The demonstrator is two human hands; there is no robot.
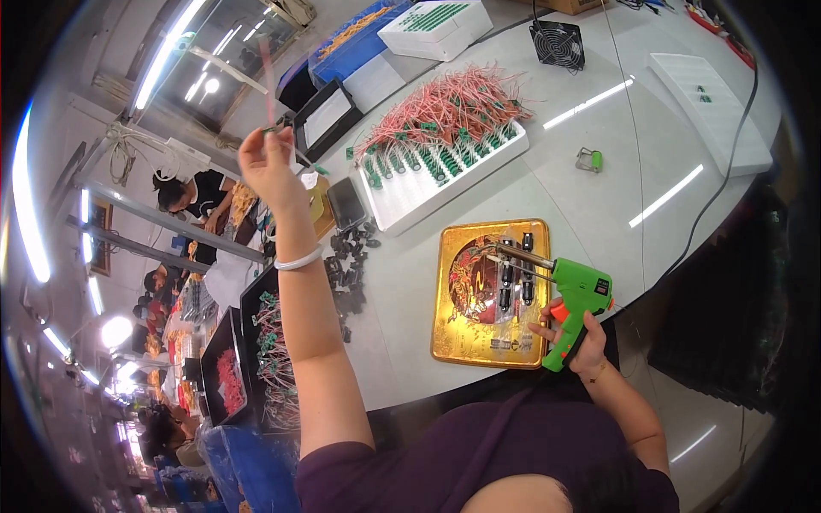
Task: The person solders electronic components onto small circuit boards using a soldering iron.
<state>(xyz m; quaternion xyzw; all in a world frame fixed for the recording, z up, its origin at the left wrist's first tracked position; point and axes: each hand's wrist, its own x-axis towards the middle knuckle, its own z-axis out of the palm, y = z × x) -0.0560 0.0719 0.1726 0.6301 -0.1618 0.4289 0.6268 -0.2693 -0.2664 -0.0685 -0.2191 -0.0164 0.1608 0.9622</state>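
Note:
My left hand [272,167] is raised at the far left of the table. Its fingers pinch a small dark green circuit board [272,130], with blurred pink wires standing up from it. My right hand [583,342] is wrapped round the grip of a green soldering gun [581,287] with an orange trigger. The gun's metal tip points left, over a gold tin lid [445,333]. On the lid lie several small black parts [505,299], set in rows in a clear holder. Beyond the lid is a white tray [402,218] with rows of green boards and a heap of pink wires [453,103].
Loose black pieces [346,274] lie left of the lid, near a dark box [346,203]. A black fan [557,44], a white tray [714,120] and a small green-handled item [590,160] are on the table. A black cable [727,171] crosses the right side. Other people work at left.

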